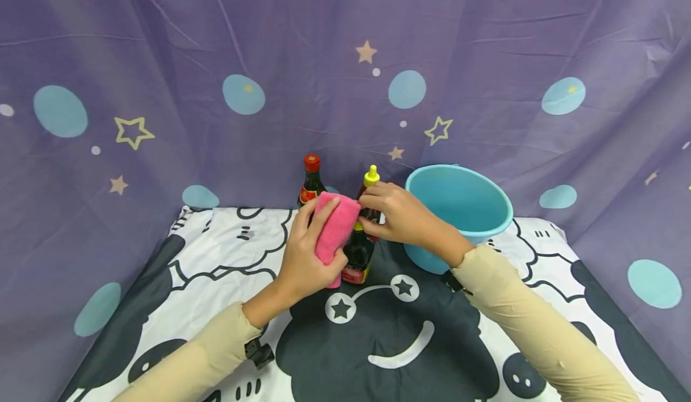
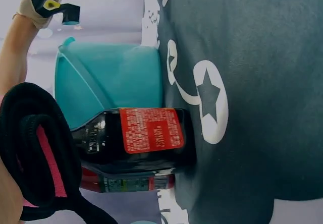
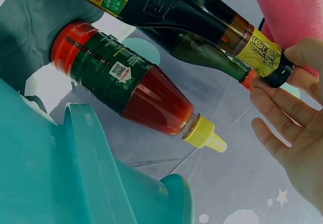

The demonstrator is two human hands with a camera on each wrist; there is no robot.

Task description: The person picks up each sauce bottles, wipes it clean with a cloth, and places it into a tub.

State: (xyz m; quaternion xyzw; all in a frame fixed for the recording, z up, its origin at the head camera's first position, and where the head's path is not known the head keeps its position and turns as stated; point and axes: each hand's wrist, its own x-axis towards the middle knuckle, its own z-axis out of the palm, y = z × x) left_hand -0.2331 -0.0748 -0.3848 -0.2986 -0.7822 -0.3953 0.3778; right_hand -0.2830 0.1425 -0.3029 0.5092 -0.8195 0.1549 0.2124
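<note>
A rolled pink cloth (image 1: pixel 337 228) is gripped in my left hand (image 1: pixel 305 267); in the left wrist view its black edging (image 2: pixel 38 113) shows. My right hand (image 1: pixel 396 213) pinches the black cap of a soy sauce bottle (image 3: pixel 176 12) between thumb and fingers. That bottle (image 2: pixel 151 130) stands upright on the cloth cover, red label visible in the left wrist view. Just behind it are a chili sauce bottle (image 3: pixel 156 98) with a yellow nozzle cap and a dark bottle with a red cap (image 1: pixel 311 163). In the head view the pink cloth partly hides these bottles.
A light blue bucket (image 1: pixel 459 231) stands right of the bottles, close to my right forearm. The table cover (image 1: pixel 396 330) has a black and white cartoon print. A purple curtain (image 1: pixel 324 42) with stars and dots hangs right behind the bottles.
</note>
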